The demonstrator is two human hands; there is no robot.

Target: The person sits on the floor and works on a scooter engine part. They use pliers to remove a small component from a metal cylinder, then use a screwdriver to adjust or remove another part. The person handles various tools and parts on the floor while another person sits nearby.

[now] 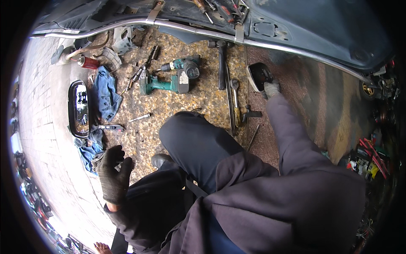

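Note:
My right hand [272,89], gloved in grey, reaches out to the far right. It grips the near edge of a dark, rounded shallow piece with a pale rim [255,78]; I cannot make out its exact kind. My left hand [115,175] wears a dark knitted glove and hovers at the near left. Its fingers curl loosely with the thumb apart, and nothing shows in it. Beyond that hand lie a utility knife [111,127], blue rags [106,93] and a long glossy black part with a chrome rim [79,108].
Two teal cordless power tools [163,84] lie on the speckled board [139,101]. Beside them are a hammer [222,67], a ratchet [235,97] and a socket extension [140,117]. A vehicle panel with a chrome strip [194,29] spans the far side. A red can [88,62] lies far left.

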